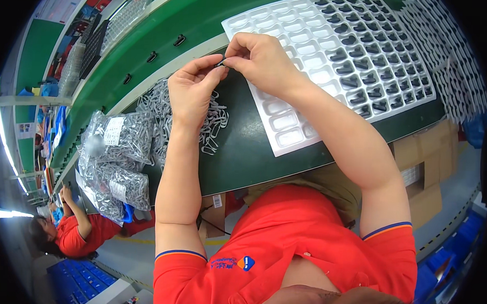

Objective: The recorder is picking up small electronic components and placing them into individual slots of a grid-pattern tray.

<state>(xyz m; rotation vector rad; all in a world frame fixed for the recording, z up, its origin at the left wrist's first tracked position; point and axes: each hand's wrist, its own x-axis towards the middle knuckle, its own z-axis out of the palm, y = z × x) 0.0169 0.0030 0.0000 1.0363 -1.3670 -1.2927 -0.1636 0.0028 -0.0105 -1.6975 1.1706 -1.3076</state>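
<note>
From the head view, my only one, I see both hands meeting near the far edge of the counter (241,144). My left hand (193,88) is pinched narrow, thumb and forefinger on a small dark part (220,61); my right hand (260,60) is pinched on it from the other side. Fingers cover most of that part, so I can't tell how it is made. To work it well, I'd let the left hand be the fixture — firm, wrist quiet — and leave any fine turning or pressing to the right fingertips, squeezing straight rather than levering, since so small a part would likely skid out sideways. I'd hold it clear of the loose grey hooked pieces (215,119) heaped beside the clear bags (115,142) toward the counter's left end, where a dropped part could be awkward to pick out. My right forearm crosses above the white tray (283,138) on the counter's right — I'd keep that elbow high, so nothing jostles the rows of dark parts (372,79).
</note>
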